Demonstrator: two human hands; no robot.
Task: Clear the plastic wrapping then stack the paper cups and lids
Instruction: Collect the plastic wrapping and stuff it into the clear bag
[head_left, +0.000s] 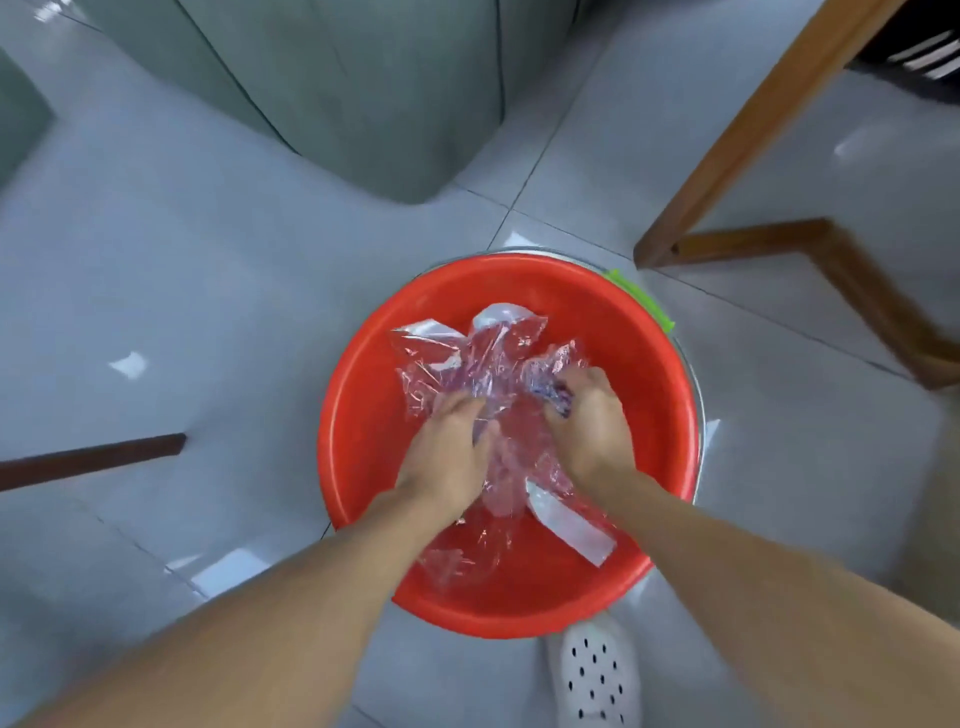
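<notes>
Just past the white clog (595, 675), left hand (447, 447) and right hand (592, 415) each clutch a fistful of clear plastic wrapping (467, 364), seemingly crushing it down inside the red basin (649, 374) on the tiled floor (208, 312).

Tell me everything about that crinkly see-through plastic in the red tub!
The plastic wrapping is clear, thin and shiny, crumpled into wrinkled folds, with white strips along some edges. It lies inside the round red tub, spread across its bottom. The left hand and the right hand both grip it near the middle, bunching it up.
</notes>
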